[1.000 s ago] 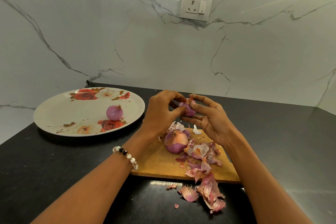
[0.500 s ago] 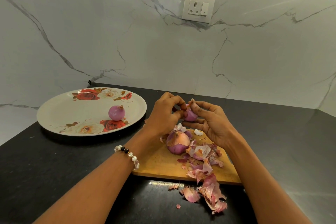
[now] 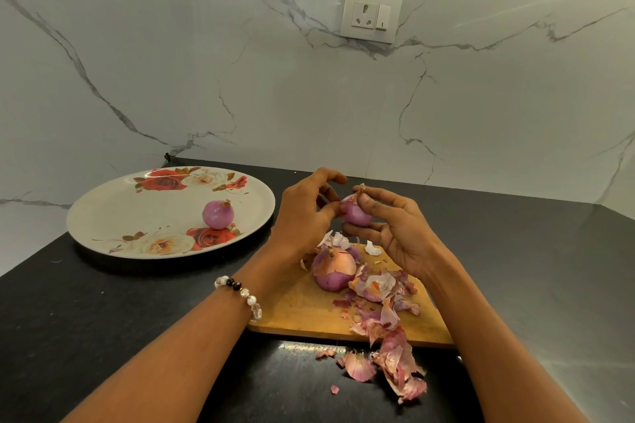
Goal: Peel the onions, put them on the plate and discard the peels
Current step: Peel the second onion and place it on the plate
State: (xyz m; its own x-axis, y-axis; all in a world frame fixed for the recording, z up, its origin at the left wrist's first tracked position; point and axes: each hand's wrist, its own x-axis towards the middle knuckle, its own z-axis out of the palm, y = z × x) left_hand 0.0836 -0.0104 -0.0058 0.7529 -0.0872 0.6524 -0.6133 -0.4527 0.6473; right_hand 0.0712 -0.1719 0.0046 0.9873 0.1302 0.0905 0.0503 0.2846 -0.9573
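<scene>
I see a white plate (image 3: 113, 216) with red and cream rose print, a purple peeled onion (image 3: 218, 214) on it, tan wooden board (image 3: 302, 309), pink-purple peels (image 3: 395, 354), black speckled counter (image 3: 86, 319), white grey-veined marble wall (image 3: 206, 79)

A small purple onion (image 3: 355, 215) is up off the counter, above the far end of the wooden board (image 3: 302, 306), mostly bare and glossy with a dry tip sticking up. A bigger onion (image 3: 334, 268) sits on the board, its top half in tan skin, purple below. One peeled onion (image 3: 218, 214) rests on the flowered plate (image 3: 120, 213), right of centre. Loose peels (image 3: 388, 319) trail from the board onto the black counter; there may be another onion under them.
</scene>
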